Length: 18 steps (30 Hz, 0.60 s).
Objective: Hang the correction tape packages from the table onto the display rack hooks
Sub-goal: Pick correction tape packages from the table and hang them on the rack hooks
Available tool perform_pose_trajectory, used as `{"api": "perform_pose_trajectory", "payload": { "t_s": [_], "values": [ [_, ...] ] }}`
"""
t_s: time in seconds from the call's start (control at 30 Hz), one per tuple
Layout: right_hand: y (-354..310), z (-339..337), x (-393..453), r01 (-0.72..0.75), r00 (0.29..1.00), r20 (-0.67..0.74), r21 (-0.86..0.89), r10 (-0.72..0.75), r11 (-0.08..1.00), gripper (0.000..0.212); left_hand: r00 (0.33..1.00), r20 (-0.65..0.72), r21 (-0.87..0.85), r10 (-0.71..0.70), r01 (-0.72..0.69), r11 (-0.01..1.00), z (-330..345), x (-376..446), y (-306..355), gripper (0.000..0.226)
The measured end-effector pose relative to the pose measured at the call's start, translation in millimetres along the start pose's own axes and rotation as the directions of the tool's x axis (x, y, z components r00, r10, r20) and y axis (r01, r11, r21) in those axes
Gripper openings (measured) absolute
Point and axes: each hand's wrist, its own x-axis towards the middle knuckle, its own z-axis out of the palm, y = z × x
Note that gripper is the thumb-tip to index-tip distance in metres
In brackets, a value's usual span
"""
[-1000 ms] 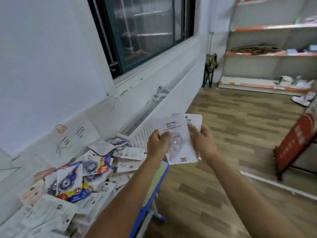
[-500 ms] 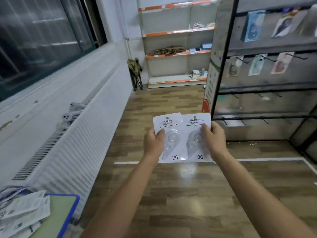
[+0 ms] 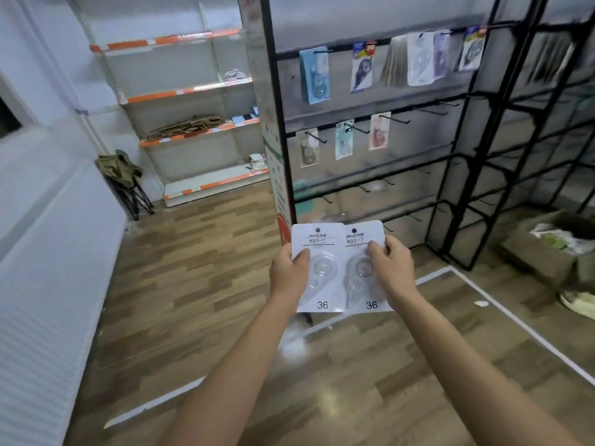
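The view has swung from the radiator wall to the black display rack; left hand and right hand each pinch a correction tape package above wood-plank floor.

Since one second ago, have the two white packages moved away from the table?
Yes. The two white packages, gripped by the left hand and right hand, were over the table edge; now they face the black display rack, the table out of view.

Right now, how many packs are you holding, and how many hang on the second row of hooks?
Held packs: 2
Second-row packs: 3
Total: 5
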Motion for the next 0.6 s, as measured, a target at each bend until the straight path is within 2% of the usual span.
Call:
{"api": "perform_pose_trajectory", "payload": {
  "t_s": [0.2,0.3,0.4,0.6],
  "values": [
    [1,5,88,0.019,0.993,-0.116,-0.045,-0.024,0.999,0.037,0.997,0.077,0.018,0.03,-0.032,0.999,65,97,10,0.013],
    [10,3,122,-0.022,0.989,-0.144,-0.059,0.013,0.998,0.037,0.991,0.129,-0.01,0.042,-0.041,0.999,100,130,9,0.011],
    [22,-2,159,-0.074,0.984,-0.166,-0.035,0.068,0.997,0.035,0.981,0.177,0.015,0.074,-0.078,0.997,135,158,15,0.023],
    [49,-27,255,-0.12,0.97,-0.214,-0.012,0.114,0.993,0.031,0.952,0.287,0.077,0.103,-0.13,0.988,224,221,29,0.006]
  ]
}}
